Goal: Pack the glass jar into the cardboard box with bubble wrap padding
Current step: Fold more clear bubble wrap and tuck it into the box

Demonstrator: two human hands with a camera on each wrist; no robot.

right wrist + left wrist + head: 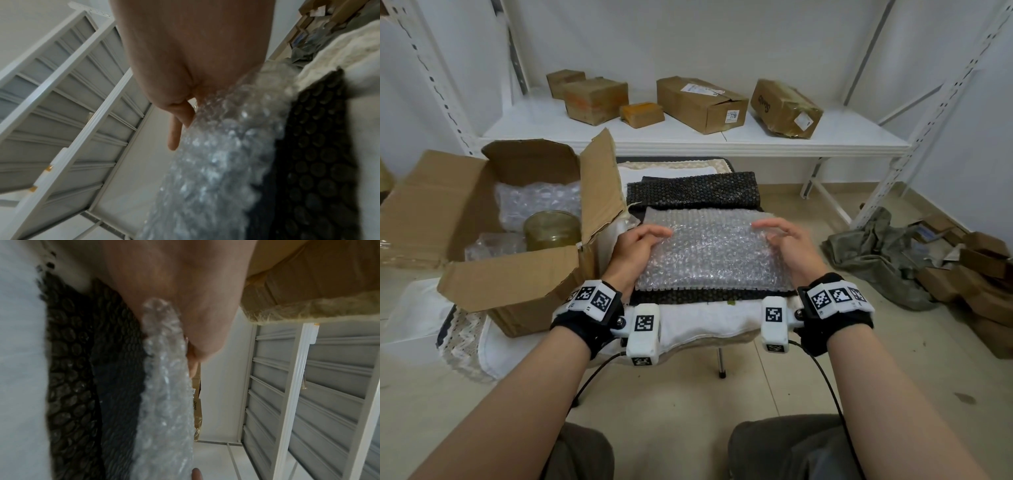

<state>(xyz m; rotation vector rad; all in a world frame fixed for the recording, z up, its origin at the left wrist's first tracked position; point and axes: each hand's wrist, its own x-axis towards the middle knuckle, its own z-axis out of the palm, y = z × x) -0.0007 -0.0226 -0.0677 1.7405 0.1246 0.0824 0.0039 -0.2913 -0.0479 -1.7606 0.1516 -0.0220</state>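
A clear bubble wrap sheet (709, 253) lies slightly raised over a black bubble wrap sheet (691, 188) on the cloth-covered table. My left hand (640, 243) holds its left edge and my right hand (787, 240) its right edge, fingers on top. In the wrist views the clear sheet (166, 402) (216, 162) stands off the black one (72, 369), its edge pressed against each palm (185, 296) (195, 48); the thumbs are hidden. To the left, the open cardboard box (517, 274) holds the glass jar (551, 229), upright, with more bubble wrap (534, 198) behind it.
The box's right flap (602, 178) stands up next to my left hand. A white shelf (825, 137) behind carries several closed cardboard boxes (702, 102). On the floor to the right lie a crumpled grey cloth (876, 253) and cardboard scraps (979, 274).
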